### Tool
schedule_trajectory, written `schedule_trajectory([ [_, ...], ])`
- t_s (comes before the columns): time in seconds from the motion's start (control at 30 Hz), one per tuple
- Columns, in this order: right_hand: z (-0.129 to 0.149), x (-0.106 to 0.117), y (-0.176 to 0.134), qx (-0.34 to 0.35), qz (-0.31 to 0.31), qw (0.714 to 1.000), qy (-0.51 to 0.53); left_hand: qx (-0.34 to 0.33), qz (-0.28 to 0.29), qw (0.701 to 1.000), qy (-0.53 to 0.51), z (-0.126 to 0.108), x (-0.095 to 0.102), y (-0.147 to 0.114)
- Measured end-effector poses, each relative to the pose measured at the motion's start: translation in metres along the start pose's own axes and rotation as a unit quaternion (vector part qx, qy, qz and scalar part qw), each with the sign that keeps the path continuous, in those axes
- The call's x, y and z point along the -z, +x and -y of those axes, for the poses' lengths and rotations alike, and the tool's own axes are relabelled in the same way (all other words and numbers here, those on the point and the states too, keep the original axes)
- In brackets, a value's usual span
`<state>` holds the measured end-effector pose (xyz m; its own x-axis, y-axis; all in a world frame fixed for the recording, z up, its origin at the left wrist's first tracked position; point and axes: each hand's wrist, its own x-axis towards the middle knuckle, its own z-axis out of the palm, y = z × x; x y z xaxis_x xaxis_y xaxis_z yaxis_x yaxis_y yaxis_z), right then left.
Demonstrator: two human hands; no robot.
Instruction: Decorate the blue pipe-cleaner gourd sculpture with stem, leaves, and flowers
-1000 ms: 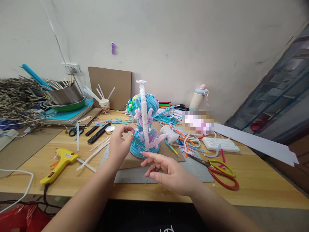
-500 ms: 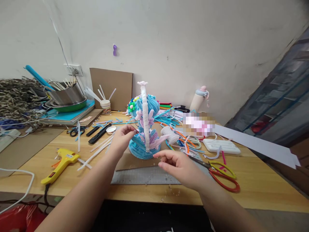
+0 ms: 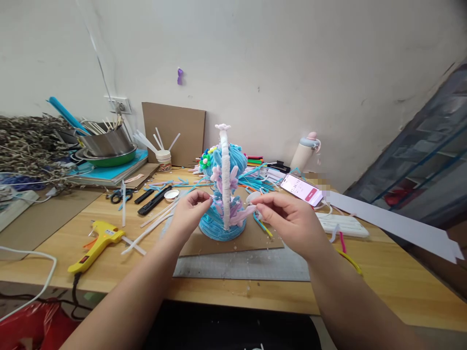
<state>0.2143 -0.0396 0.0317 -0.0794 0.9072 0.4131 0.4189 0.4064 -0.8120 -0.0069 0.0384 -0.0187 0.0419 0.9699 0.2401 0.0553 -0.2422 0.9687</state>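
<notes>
A chenille-stem ornament (image 3: 226, 170) stands upright in front of me, with a round blue base, a white fuzzy upright, a blue bundle with small flowers and pink petals low on its side. My left hand (image 3: 191, 211) is at its left side, thumb and forefinger pinched together; what they hold, if anything, is too small to make out. On the other side, my right hand (image 3: 290, 221) pinches the tip of a long pink chenille petal (image 3: 245, 214) that sticks out from the ornament. My right forearm covers most of the scissors, leaving part of a yellow handle (image 3: 352, 262) showing.
A yellow glue gun (image 3: 98, 245) lies at left, near black cutters (image 3: 155, 200) and a paper cup of glue sticks (image 3: 163, 159). Cardboard and a grey cutting mat (image 3: 241, 267) lie under the ornament. A phone (image 3: 301, 188), white power strip (image 3: 343, 224) and bottle (image 3: 304, 151) are at right.
My right hand has risen from beside the base to the pink petal and closed on its tip. The whole view has shifted slightly; my left hand stays beside the ornament.
</notes>
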Motion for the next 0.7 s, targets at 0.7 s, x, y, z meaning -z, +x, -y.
schedule_trajectory([
  [0.7,0.0,-0.006,-0.011,-0.106,0.187,0.962,0.17,0.018,0.01,0.998,-0.058,-0.002,0.002,-0.002],
])
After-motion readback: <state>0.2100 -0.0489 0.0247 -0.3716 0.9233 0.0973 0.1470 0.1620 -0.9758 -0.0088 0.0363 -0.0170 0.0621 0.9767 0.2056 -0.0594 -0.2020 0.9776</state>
